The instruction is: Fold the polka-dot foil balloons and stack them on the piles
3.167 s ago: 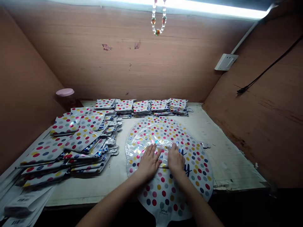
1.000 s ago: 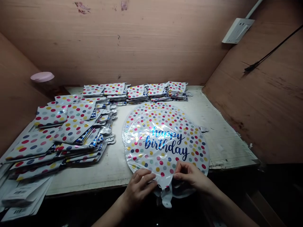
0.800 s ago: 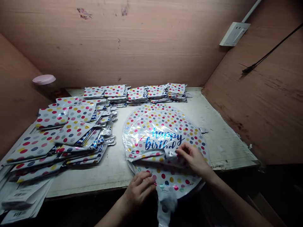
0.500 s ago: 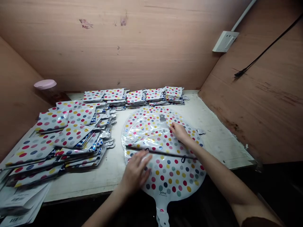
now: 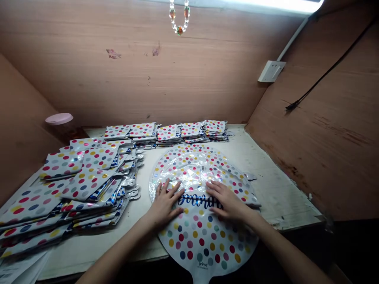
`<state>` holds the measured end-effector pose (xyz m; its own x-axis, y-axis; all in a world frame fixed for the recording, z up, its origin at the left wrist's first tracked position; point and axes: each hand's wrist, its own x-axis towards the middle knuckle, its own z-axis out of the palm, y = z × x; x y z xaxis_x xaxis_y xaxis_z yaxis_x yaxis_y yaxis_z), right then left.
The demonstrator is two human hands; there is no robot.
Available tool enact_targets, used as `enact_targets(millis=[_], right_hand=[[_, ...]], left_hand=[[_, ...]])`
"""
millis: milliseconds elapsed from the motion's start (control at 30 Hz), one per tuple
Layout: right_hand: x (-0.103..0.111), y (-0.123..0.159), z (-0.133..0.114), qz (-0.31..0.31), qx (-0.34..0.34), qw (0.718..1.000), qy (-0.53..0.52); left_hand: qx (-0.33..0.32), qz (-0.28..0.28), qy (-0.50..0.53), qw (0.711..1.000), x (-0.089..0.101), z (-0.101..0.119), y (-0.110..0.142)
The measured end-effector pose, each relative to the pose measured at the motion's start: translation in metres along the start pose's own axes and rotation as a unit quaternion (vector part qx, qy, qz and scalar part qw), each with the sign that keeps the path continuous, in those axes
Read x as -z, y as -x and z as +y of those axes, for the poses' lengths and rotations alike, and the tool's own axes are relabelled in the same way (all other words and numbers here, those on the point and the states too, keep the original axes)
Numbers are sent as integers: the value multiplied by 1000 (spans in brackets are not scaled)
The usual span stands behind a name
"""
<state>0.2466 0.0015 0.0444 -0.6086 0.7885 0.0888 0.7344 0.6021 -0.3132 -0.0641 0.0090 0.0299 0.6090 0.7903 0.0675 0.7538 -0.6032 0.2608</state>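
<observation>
A flat, uninflated foil balloon [image 5: 207,236] with coloured polka dots lies before me, its lower part and neck hanging past the table's front edge. Part of the foil is folded across the middle, and blue lettering shows along the fold between my hands. My left hand [image 5: 166,203] rests on the left of the fold, fingers spread. On the right side, my right hand [image 5: 226,199] lies on the foil with its fingers stretched out. More dotted foil lies underneath towards the back, with a tab poking out at the right.
Folded dotted balloons [image 5: 91,183] lie in overlapping piles on the left. Several neat stacks [image 5: 167,133] line the back of the table [image 5: 278,197]. A pink-lidded jar [image 5: 59,119] stands back left. A wall socket [image 5: 271,71], a hanging black cable [image 5: 325,75] and a beaded string [image 5: 179,29] are above.
My right hand has come down from the upper foil to lie flat near the fold. My left hand has spread out on the foil. Blue lettering now shows, and the view has tilted up.
</observation>
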Motion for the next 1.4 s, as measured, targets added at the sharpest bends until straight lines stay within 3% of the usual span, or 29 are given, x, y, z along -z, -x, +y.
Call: enact_targets(millis=[67,167,267,400,500,600,700,800,933,1000,1133,1300,1400], right_hand=[[-6,35,3,-27,-3,1000,-6],[-14,64,14,-10,-54,998,18],[-20,67,24,2,-74,997,37],[-20,62,34,-8,-57,997,43],[-15,65,38,21,-22,998,58],[-13,71,37,79,29,993,81],[-11,72,38,128,25,988,88],[-3,71,47,172,-31,985,8],[14,77,69,135,-91,976,-147],[18,83,77,143,-139,954,-225],[20,85,84,188,-235,881,-365],[27,73,94,195,-233,857,-416],[35,73,97,151,-199,887,-389]], left_hand=[[65,47,29,996,4,-10,-3],[218,102,82,967,14,-31,-8],[273,55,167,946,25,-55,-10],[237,-27,301,923,38,-73,-6],[199,-25,234,951,45,-67,-2],[56,13,111,992,47,-51,-3],[-62,-45,102,992,45,-44,-12],[-21,-69,155,985,44,-56,-25],[73,-41,245,966,45,-77,-39],[85,-28,288,953,45,-82,-42],[92,-24,333,938,44,-84,-47],[105,-21,350,931,52,-84,-55],[98,2,348,932,59,-87,-54]])
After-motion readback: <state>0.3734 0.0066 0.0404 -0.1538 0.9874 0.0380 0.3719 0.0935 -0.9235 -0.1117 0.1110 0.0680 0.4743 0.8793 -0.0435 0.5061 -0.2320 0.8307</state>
